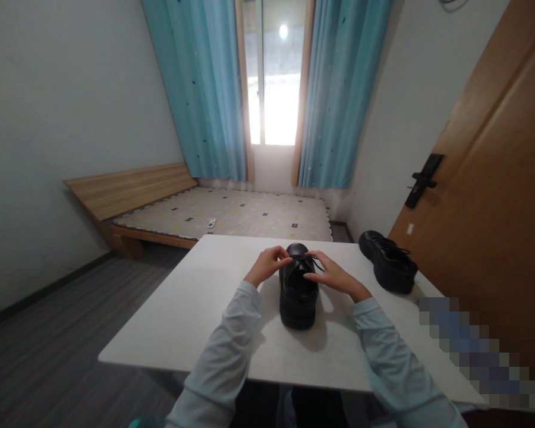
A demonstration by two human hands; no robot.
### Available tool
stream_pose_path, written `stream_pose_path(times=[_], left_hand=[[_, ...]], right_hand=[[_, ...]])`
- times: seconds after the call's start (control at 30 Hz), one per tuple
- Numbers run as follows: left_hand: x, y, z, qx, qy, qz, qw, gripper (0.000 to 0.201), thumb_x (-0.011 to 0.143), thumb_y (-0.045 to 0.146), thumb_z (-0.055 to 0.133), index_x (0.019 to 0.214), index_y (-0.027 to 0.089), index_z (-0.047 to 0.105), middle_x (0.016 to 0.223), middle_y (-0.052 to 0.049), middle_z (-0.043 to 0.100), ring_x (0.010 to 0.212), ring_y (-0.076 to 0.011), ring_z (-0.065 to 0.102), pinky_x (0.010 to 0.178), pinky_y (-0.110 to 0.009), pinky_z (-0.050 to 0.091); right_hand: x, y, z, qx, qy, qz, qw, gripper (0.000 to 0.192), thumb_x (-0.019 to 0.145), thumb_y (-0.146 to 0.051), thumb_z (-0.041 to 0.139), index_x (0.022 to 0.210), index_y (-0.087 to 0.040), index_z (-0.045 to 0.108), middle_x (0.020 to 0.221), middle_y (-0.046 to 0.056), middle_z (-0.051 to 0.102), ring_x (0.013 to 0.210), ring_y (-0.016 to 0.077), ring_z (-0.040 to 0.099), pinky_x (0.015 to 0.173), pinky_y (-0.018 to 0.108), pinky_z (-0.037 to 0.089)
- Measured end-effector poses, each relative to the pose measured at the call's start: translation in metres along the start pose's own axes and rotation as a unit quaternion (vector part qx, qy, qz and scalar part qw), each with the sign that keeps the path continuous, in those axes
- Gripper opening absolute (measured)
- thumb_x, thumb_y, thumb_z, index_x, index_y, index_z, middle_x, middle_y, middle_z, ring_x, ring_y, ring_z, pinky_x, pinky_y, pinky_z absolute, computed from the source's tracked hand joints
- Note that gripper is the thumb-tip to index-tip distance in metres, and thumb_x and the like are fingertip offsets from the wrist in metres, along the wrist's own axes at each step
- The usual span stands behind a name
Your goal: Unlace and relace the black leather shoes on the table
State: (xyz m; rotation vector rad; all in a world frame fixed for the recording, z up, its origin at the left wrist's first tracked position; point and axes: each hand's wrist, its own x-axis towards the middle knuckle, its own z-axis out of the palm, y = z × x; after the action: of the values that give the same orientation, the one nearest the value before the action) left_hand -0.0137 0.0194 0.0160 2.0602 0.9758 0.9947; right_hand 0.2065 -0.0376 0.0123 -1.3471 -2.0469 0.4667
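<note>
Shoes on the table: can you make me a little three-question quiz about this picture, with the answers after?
1. True or false: both hands touch the laces of the black shoe in the middle of the white table.
2. Where is the second black shoe? A) on the floor B) on the table, to the person's right C) on the bed
3. Fill in: the curtains by the window are ____.

Key
1. True: the left hand and right hand pinch the laces from either side.
2. B
3. Blue
</note>
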Motion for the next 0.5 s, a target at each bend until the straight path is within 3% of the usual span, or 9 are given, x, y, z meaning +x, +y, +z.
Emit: stream_pose_path(times=[0.27, 0.5], left_hand=[[-0.0024, 0.0057, -0.0073, 0.058, -0.019, 0.025, 0.998, 0.019, 0.071, 0.036, 0.065, 0.077, 0.019, 0.070, 0.073, -0.002, 0.069, 0.064, -0.0139, 0.052, 0.063, -0.025, 0.039], [-0.0027, 0.0025, -0.0077, 0.061, -0.013, 0.045, 0.997, 0.020, 0.073, 0.038, 0.063, 0.075, 0.018, 0.068, 0.076, -0.003, 0.060, 0.064, -0.0131, 0.051, 0.065, -0.026, 0.043]], right_hand=[[0.0001, 0.0024, 0.0006, 0.007, -0.001, 0.001, 1.000, 0.060, 0.071, -0.047, 0.067, 0.122, -0.022, 0.049, 0.125, 0.011, 0.053, 0.119, 0.0267, 0.049, 0.103, 0.047, 0.036], [-0.0001, 0.0031, 0.0013, 0.013, 0.009, -0.001, 1.000, 0.059, 0.070, -0.047, 0.067, 0.122, -0.023, 0.050, 0.125, 0.010, 0.053, 0.119, 0.0262, 0.049, 0.103, 0.047, 0.036]])
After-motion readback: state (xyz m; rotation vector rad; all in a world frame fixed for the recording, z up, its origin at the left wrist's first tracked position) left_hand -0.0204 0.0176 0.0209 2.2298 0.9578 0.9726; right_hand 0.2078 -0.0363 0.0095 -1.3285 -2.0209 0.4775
